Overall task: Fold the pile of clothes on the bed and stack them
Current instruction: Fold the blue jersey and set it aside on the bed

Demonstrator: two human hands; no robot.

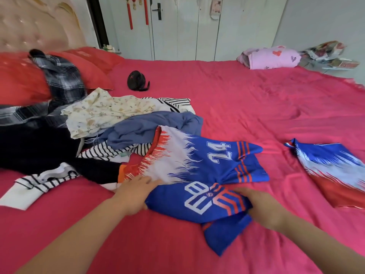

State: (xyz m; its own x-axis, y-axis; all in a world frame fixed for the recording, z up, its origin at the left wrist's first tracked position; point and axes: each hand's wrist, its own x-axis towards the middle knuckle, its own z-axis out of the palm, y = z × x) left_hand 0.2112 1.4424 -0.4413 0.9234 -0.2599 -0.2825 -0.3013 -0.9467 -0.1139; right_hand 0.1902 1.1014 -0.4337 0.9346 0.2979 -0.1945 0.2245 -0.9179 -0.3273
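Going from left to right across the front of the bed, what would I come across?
black-and-white striped top → left hand → blue number 24 jersey → right hand → matching blue, white and red garment

Both bare forearms reach in from the near edge, angling toward each other. The left hand (136, 192) lies palm down, fingers straight, pointing right. The right hand (264, 208) lies knuckles up, fingers blurred, its grip unclear
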